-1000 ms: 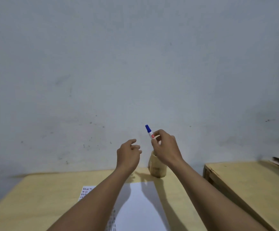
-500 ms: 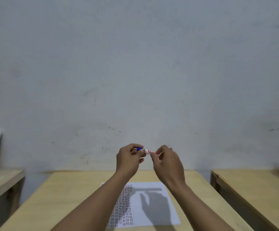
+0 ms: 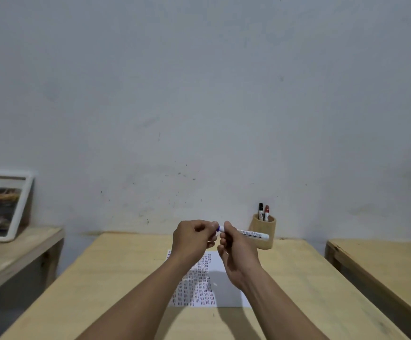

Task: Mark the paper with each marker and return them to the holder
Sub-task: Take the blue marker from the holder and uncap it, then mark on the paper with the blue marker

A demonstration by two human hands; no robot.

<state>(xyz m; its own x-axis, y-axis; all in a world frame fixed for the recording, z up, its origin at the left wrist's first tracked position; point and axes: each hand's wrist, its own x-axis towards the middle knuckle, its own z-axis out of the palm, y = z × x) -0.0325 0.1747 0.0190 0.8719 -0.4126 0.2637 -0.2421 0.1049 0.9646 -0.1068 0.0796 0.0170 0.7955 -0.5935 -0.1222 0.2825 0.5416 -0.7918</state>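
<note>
A white marker with a blue cap lies level above the wooden table. My right hand grips its barrel. My left hand pinches the blue cap end. Below both hands lies a white sheet of paper, its left part covered in rows of short red and blue strokes. Behind and to the right of my hands stands a round wooden holder, with a black marker and a red marker upright in it.
A grey wall runs close behind the table. A second wooden table stands to the right across a narrow gap. On a lower table at the left, a white-framed picture leans against the wall.
My hands came together on the blue marker, which turned from tilted upright to level. The view shifted and the holder now shows to the right of my hands.
</note>
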